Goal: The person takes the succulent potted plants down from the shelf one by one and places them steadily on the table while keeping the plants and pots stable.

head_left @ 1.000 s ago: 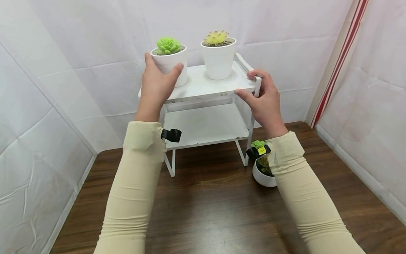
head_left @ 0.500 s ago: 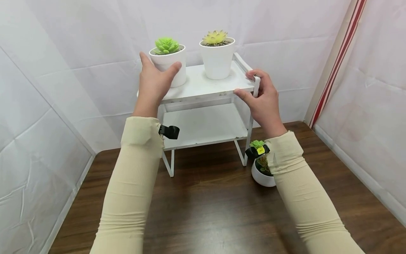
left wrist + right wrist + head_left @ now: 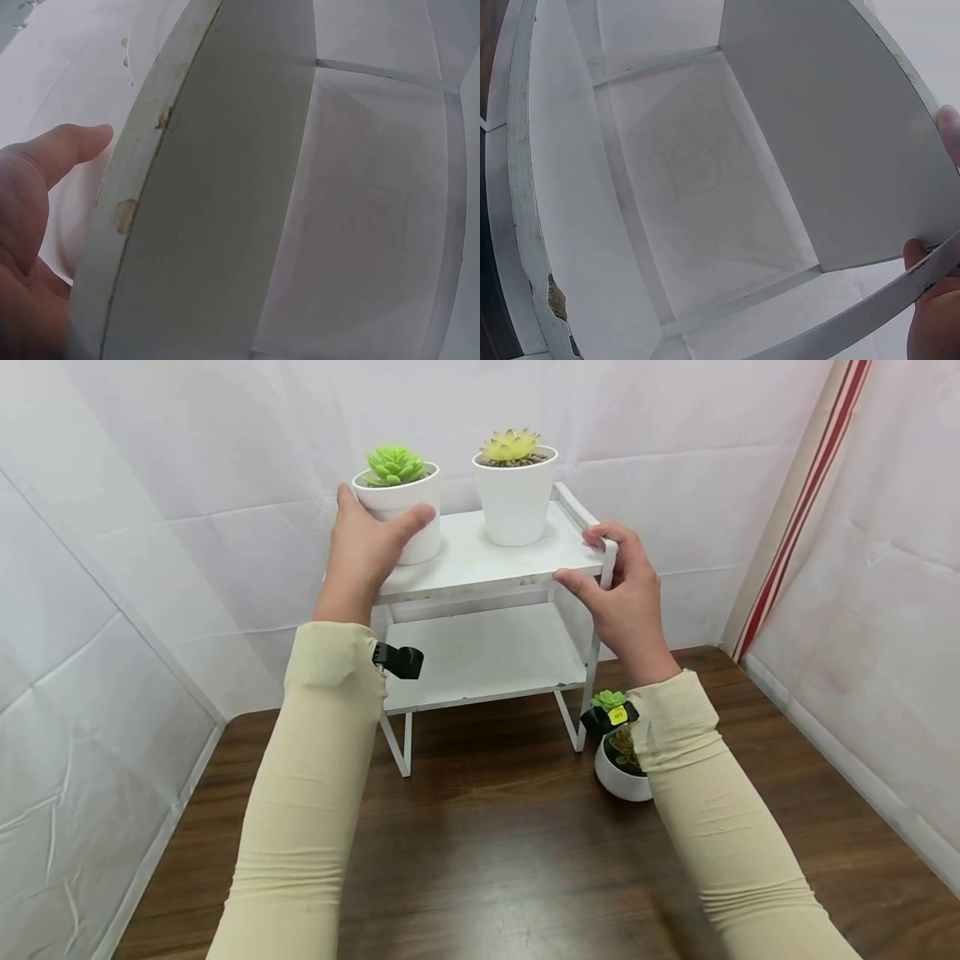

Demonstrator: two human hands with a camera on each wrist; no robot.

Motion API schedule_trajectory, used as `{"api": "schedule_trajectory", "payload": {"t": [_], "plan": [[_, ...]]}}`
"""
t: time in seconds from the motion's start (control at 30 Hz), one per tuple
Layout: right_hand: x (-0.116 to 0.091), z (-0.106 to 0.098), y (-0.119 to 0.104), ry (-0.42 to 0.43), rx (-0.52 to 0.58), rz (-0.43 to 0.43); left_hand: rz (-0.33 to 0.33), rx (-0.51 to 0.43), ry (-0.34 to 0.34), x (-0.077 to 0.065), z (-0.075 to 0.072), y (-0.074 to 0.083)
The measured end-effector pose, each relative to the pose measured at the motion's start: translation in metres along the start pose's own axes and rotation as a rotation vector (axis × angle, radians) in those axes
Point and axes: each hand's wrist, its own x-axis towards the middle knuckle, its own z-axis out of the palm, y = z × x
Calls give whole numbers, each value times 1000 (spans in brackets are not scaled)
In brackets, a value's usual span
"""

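A white pot (image 3: 422,537) with a bright green succulent (image 3: 395,466) stands on the left of the top board of a white two-tier shelf (image 3: 487,656). My left hand (image 3: 362,547) holds this pot, thumb across its front and fingers at its left side, partly hidden. In the left wrist view the thumb (image 3: 71,150) shows beside the chipped board edge. To the right on the top board is a second white pot (image 3: 516,506) with a yellowish succulent. My right hand (image 3: 628,593) grips the shelf's front right corner, fingers at the side rail and thumb against the front edge.
On the brown wooden table (image 3: 480,860), a low white bowl (image 3: 622,782) of succulents sits by the shelf's right leg, partly behind the right sleeve. White sheeting (image 3: 225,460) encloses the back and sides. A red-striped strip (image 3: 806,502) runs down the right corner.
The left hand's fingers loosened slightly from the green succulent's pot, then came back against it. Its wrist has risen a little. The right hand stays at the shelf corner.
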Motion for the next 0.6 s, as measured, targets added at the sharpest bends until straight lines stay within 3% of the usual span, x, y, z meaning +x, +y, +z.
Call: {"api": "schedule_trajectory", "payload": {"t": [0.2,0.6], "plan": [[-3,0,-1,-3,-12,3,-3,-51,6,0,2,0],[-10,-4,-25,-16,14,4,-20,-63,-4,2,3,2]]}}
